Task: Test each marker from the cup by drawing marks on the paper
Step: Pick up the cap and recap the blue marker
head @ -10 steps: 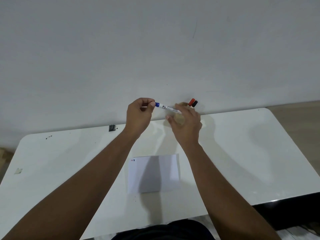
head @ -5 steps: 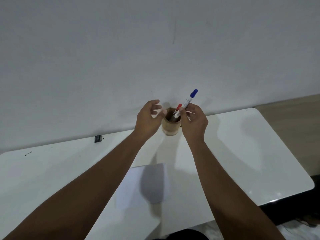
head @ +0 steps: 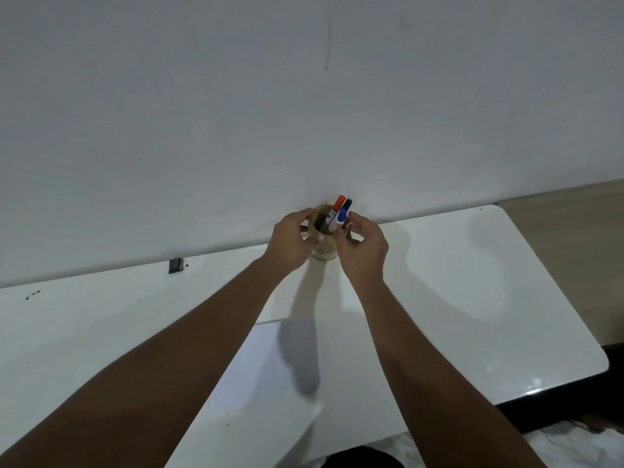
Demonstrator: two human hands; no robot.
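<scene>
A small wooden cup [head: 325, 252] stands at the far edge of the white table [head: 472, 298], against the wall. A red-capped marker [head: 337, 204] and a black-capped marker [head: 347, 202] stick up out of it. My left hand [head: 293, 243] curls around the cup's left side. My right hand [head: 363, 246] pinches the blue-capped marker [head: 341, 217], whose body is down inside the cup beside the other two. A white sheet of paper [head: 266, 369] lies near me between my forearms, partly hidden by my left arm.
A small black object [head: 175, 265] sits at the table's back edge on the left, with a few dark specks [head: 32, 295] further left. A plain wall rises right behind the cup. The table's rounded right edge drops to a wooden floor [head: 567, 251].
The capped blue marker went from level between both hands, to tilted above the cup, to down inside it. My left hand let go of it and moved onto the cup.
</scene>
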